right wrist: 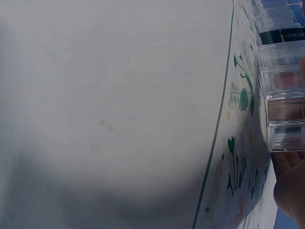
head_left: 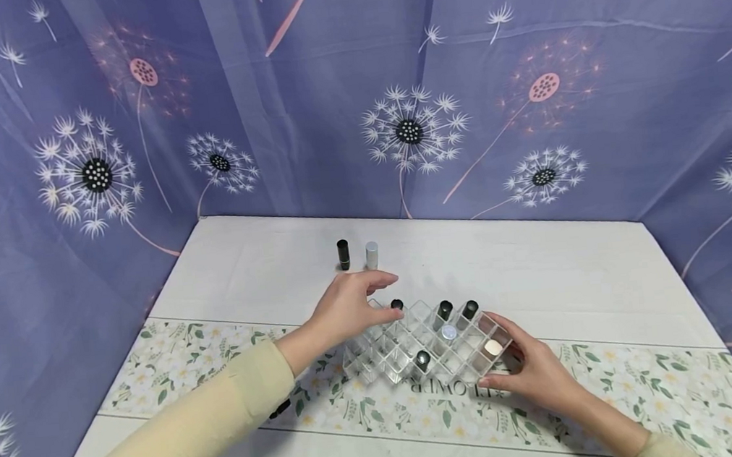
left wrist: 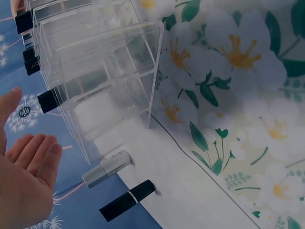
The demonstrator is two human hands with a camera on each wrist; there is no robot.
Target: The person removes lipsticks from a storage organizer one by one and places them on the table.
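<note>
A person's left hand [head_left: 353, 304] reached over the far-left side of a clear organizer [head_left: 394, 364] on a white worktop [head_left: 539, 264], its grip spread, thumb and fingers apart beside a black-capped tube [head_left: 396, 304] in the organizer's far row. The right hand [head_left: 538, 369] held the organizer's right end, its grip bracing the corners between thumb and fingers. Two dark-capped tubes [head_left: 470, 310] stood farther right along the organizer's far side; a cream-topped tube [head_left: 493, 348] occupied its right end.

The likeliest mishap lay just beyond the organizer, where a silver tube [head_left: 372, 255] and a black tube [head_left: 344, 255] stood upright, narrow and unsupported: a backward brush of the left knuckles could have toppled the nearer one. Uneven pressure from the right hand might have slid or tipped the lightly filled organizer, knocking its tubes askew. Left of the organizer's near edge, a dark object [head_left: 280, 410], partly hidden by the left sleeve [head_left: 249, 391], risked being dragged by a low forearm.
</note>
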